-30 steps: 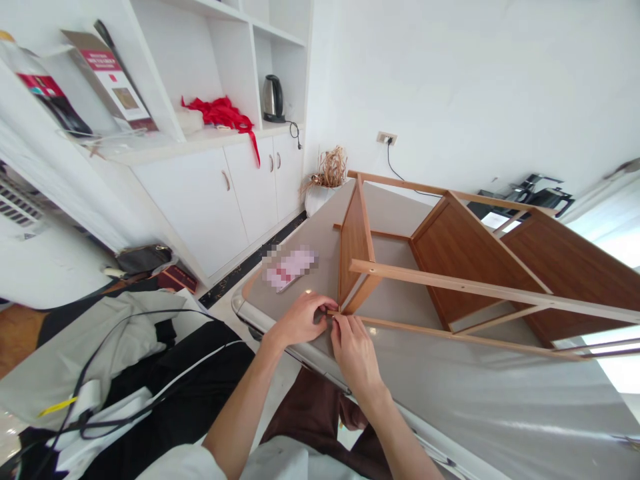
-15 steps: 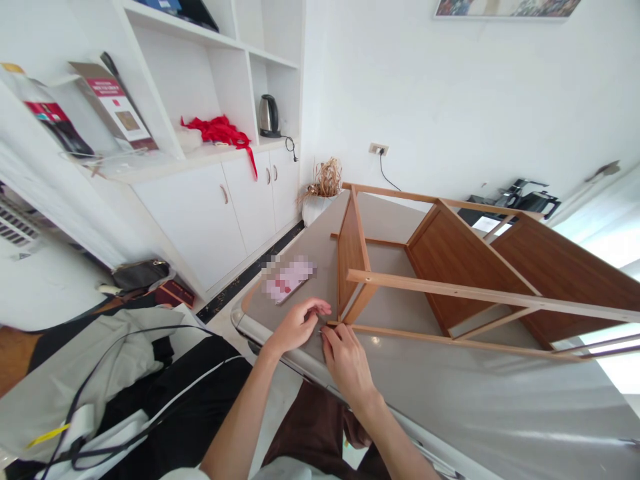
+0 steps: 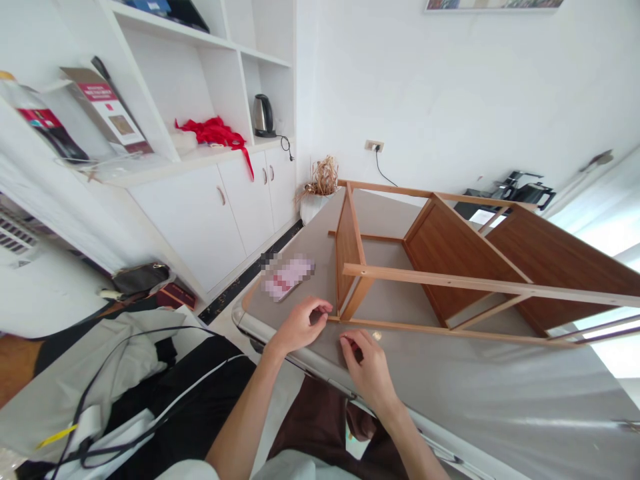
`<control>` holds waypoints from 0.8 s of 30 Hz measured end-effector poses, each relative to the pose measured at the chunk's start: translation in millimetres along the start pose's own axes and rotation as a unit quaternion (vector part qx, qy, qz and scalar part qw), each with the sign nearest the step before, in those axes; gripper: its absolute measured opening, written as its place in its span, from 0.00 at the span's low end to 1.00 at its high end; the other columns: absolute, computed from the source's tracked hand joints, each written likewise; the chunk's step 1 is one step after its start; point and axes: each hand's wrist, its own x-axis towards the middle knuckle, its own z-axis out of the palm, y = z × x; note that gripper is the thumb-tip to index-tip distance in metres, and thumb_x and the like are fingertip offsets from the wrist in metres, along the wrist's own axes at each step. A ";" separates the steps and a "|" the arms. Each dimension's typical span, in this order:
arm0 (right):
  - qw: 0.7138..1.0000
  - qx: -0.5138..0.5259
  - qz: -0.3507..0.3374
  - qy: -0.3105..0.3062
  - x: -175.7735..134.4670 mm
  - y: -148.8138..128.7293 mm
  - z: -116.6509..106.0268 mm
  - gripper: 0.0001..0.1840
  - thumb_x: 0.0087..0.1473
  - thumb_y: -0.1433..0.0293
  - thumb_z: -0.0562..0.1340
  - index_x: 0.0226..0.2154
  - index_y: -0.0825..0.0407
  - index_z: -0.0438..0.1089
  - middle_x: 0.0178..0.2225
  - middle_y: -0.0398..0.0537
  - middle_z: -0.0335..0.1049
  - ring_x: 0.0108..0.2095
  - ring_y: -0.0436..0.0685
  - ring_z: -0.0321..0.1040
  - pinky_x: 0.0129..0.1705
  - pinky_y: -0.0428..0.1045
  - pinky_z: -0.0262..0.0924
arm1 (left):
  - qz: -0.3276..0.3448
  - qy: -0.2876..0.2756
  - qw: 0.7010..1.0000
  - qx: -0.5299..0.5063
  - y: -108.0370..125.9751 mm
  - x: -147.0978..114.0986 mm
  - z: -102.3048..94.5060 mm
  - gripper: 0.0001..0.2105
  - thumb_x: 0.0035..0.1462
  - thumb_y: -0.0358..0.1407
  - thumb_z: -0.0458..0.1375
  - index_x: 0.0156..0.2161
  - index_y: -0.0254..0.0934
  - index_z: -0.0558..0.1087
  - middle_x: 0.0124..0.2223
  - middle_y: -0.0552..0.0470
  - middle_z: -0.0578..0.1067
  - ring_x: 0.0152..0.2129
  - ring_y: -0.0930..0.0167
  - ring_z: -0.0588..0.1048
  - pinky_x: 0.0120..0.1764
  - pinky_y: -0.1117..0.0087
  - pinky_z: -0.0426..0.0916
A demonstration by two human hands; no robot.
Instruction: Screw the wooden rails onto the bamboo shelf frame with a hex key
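A wooden shelf rack lies on its side on the grey tabletop. At its near left corner, my left hand has its fingers curled, thumb and fingertips close together beside the end of the lower rail. Whatever may be between those fingertips is too small to make out. My right hand hovers just in front of the same rail, a little to the right. Its fingers are bent in toward the thumb, and anything inside the pinch is hidden.
A partly blurred phone-like item lies left of the rack. White cabinets stand at left, holding a kettle and red ribbon. Clothes and cables lie at lower left. A dried plant stands behind the table.
My right hand has drawn away from the rack's corner, to the right and toward me. My left hand stays by the corner. The view has shifted slightly.
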 end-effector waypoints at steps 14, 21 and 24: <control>0.996 0.072 0.046 0.009 7.7 14.7 -7.0 0.09 0.63 0.63 0.56 0.38 0.49 0.69 0.37 0.47 0.77 0.37 0.55 0.75 0.41 0.49 0.69 | 0.042 -0.012 0.994 0.101 10.3 -1.0 6.7 0.08 0.58 0.28 0.58 0.41 0.41 0.73 0.40 0.52 0.77 0.41 0.65 0.72 0.46 0.63 0.67; 0.995 0.070 0.058 0.029 6.5 16.9 -7.4 0.11 0.63 0.61 0.56 0.38 0.49 0.70 0.35 0.47 0.77 0.35 0.55 0.75 0.38 0.48 0.68 | 0.042 -0.022 0.993 0.110 8.7 0.1 7.7 0.07 0.58 0.30 0.57 0.41 0.42 0.74 0.39 0.51 0.77 0.40 0.65 0.72 0.45 0.63 0.67; 0.994 0.082 0.073 0.026 7.6 17.1 -8.3 0.10 0.63 0.61 0.56 0.38 0.49 0.69 0.37 0.47 0.78 0.36 0.55 0.76 0.38 0.47 0.67 | 0.042 -0.022 0.993 0.112 8.3 0.7 8.1 0.08 0.58 0.29 0.57 0.41 0.42 0.74 0.39 0.52 0.77 0.40 0.65 0.72 0.45 0.64 0.67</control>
